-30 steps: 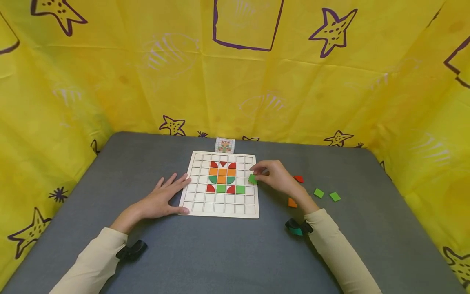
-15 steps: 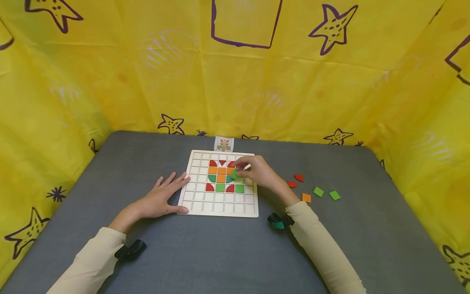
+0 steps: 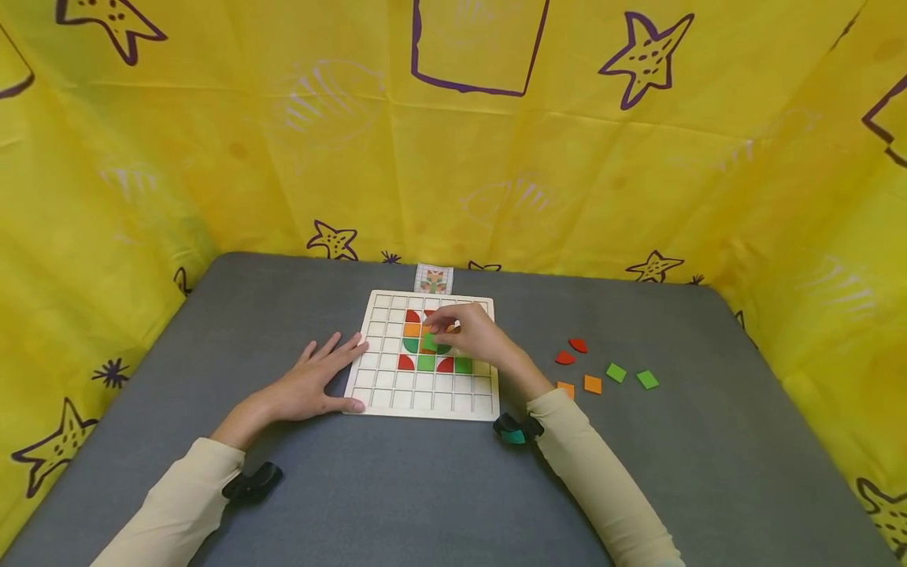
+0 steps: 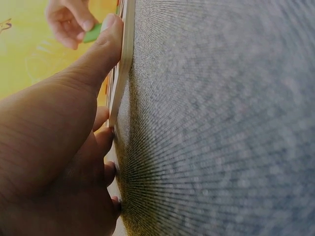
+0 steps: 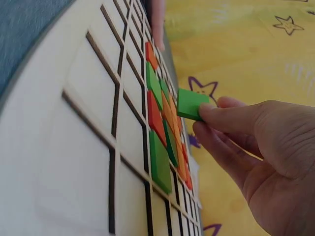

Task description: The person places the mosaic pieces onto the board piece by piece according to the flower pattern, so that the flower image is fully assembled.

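Between thumb and fingers, my right hand [image 3: 471,331] pinches a green square tile [image 5: 191,102] above the middle of the wooden grid board [image 3: 439,403]. My left hand [image 3: 308,390] lies with fingers spread at the board's left edge, its thumb [image 4: 109,42] on the near left corner. Red, orange and green tiles form a pattern in the grid's cells, partly hidden behind my right hand. A green square tile [image 3: 463,365] sits at the right end of the pattern's lowest row, beside a red tile [image 3: 445,365].
Right of the board lie loose red tiles [image 3: 578,345], orange tiles [image 3: 592,383] and green tiles [image 3: 616,372]. A small printed pattern card [image 3: 434,278] lies behind the board's far edge. Yellow patterned cloth [image 3: 453,157] hangs around the grey table [image 3: 397,488].
My right hand has carried the green tile leftward from the board's right edge to over its middle. My left hand has stayed at the left edge.
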A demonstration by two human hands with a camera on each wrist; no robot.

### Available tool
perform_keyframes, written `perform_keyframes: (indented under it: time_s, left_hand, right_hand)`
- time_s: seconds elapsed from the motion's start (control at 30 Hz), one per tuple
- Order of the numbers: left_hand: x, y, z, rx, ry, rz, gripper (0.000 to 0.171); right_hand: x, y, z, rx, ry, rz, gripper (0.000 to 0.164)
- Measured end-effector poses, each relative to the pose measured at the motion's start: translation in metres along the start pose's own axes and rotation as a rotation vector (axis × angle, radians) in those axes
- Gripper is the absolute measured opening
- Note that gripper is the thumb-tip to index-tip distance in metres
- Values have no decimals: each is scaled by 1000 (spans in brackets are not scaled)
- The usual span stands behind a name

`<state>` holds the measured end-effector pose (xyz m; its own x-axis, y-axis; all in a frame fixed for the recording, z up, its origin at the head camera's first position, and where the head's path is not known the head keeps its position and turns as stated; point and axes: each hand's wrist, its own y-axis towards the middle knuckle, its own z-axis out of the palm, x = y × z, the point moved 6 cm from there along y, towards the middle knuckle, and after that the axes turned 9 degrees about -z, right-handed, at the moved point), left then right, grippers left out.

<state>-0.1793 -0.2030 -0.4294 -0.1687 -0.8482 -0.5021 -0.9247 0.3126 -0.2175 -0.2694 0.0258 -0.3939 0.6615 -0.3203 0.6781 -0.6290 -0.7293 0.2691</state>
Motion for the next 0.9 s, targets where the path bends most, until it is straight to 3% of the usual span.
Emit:
perform_keyframes:
  time_s: [0.57,0.9]
  left_hand:
    - [1,0,0,-9,-10,10,100]
    - [1,0,0,-11,-9,19,100]
  right_hand:
    - [29,25,38,56,51,-54,22]
    - [24,28,52,89,43,-10,21]
